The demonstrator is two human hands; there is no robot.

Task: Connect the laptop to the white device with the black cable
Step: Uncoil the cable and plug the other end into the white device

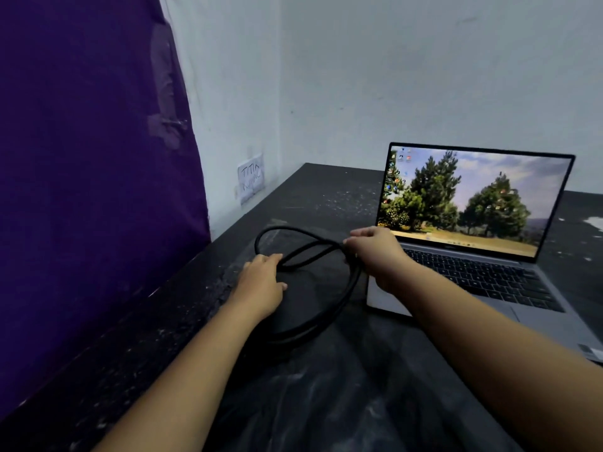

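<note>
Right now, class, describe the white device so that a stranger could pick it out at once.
Find the open laptop on the dark table. Against its left edge stands a low white box, the white device, partly hidden by the right hand. It is the only pale block there; the looped black cable beside it is dark and round.

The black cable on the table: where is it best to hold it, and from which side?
Grip the black cable where its loops cross, near the right hand, coming from above. There the strands bunch and rise off the table, so fingers likely fit around them; its plugs are not visible.
</note>
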